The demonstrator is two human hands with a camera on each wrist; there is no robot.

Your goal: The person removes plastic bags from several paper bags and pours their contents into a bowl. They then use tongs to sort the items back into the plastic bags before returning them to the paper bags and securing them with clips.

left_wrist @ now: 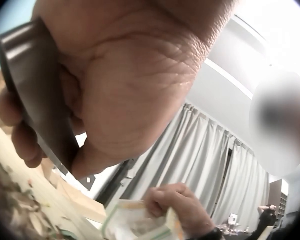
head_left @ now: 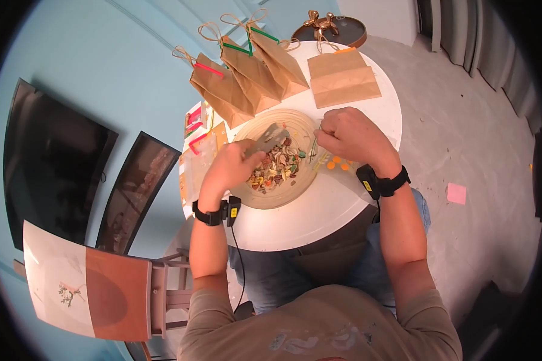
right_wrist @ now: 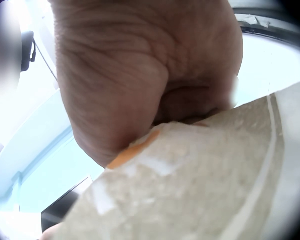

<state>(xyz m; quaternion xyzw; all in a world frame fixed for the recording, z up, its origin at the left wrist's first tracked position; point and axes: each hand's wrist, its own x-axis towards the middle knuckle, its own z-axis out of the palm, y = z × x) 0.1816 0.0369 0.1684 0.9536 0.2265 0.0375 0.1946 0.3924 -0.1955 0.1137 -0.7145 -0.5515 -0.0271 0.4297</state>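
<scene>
My left hand (head_left: 230, 162) grips a grey metal scoop (head_left: 274, 135) over a round, pale shallow basket (head_left: 307, 186). In the basket lies a colourful mix of dried pieces (head_left: 283, 161), brown, cream, yellow and green. The left wrist view shows the fingers wrapped round the dark, curved metal of the scoop (left_wrist: 37, 80). At the basket's right side my right hand (head_left: 356, 137) pinches the top edge of a small translucent bag (head_left: 338, 163) with orange spots and a green edge. Close up, the bag (right_wrist: 190, 175) fills the lower right wrist view; its contents are unclear.
Three brown paper bags (head_left: 235, 78) with twisted handles stand behind the basket on the round white table (head_left: 295, 234). Another paper bag (head_left: 345, 84) lies flat at the back right. Flat printed packets (head_left: 202, 153) lie at the left edge. A balloon-dog figure (head_left: 321, 24) sits beyond the table.
</scene>
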